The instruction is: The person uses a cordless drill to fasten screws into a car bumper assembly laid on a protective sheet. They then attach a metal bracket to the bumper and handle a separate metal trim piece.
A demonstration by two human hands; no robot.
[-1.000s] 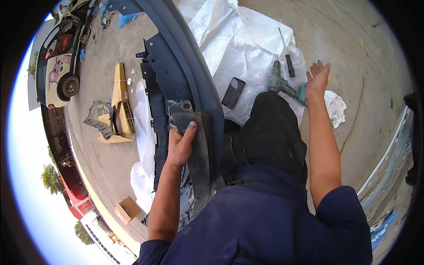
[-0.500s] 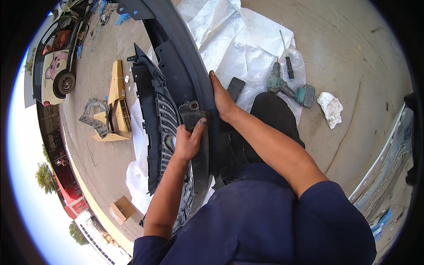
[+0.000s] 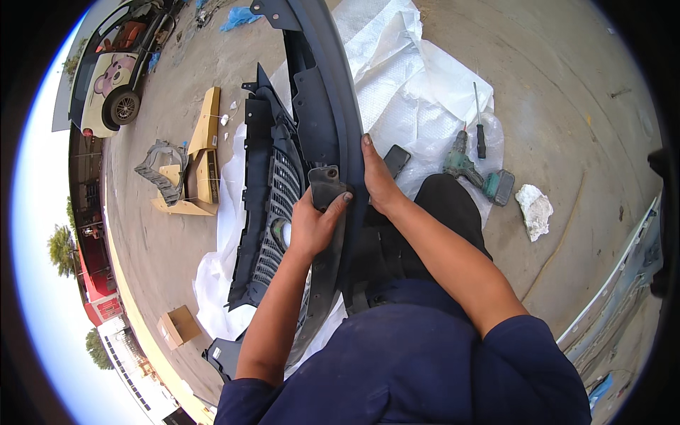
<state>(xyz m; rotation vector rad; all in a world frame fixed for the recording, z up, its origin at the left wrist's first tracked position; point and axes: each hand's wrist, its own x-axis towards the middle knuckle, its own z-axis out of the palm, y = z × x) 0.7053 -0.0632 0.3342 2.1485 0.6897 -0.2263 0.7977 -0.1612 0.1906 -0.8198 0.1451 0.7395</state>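
Note:
A long dark-grey car bumper (image 3: 333,85) stands between my arms, its upper end reaching the top edge. My left hand (image 3: 312,227) is closed around a black plastic strip (image 3: 327,269) on the bumper's inner side, thumb pressed on it just below a tab with a hole. Against the bumper's outer side, my right hand (image 3: 381,183) grips the edge; most of its fingertips are hidden behind it. Left of the bumper, partly behind my left forearm, is a grille (image 3: 278,184) with a round emblem.
White wrapping sheet (image 3: 397,78) lies under the bumper. On it, to the right, are a phone (image 3: 395,160), a screwdriver (image 3: 481,142) and a green cordless drill (image 3: 460,164). A white lump (image 3: 534,211) sits nearby. Cardboard (image 3: 207,173) and a parked car (image 3: 106,88) are at left.
The whole view has shifted, so the bumper, grille and tools appear further right. Both hands keep the same hold on the strip and the bumper.

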